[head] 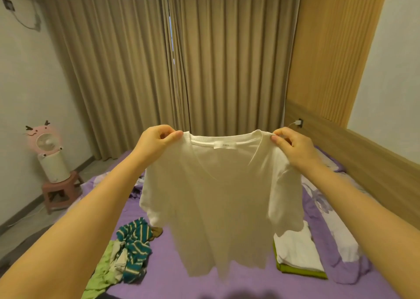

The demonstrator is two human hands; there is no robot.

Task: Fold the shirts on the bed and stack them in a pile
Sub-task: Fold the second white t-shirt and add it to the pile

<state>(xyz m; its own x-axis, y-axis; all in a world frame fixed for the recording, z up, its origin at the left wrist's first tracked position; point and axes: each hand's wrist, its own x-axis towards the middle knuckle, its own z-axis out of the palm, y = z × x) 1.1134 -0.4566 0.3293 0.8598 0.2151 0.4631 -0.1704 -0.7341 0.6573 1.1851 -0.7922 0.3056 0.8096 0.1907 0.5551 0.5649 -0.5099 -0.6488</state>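
Hands held a white shirt (pixel 218 198) up over the bed (pixel 227 285): the left hand (pixel 156 143) and the right hand (pixel 293 145) each pinched a shoulder by the collar, and its hem hung above the bed's middle. A folded pile (pixel 297 253) lay toward the right edge, unfolded clothes (pixel 127 251) toward the left edge, with bare sheet between them.
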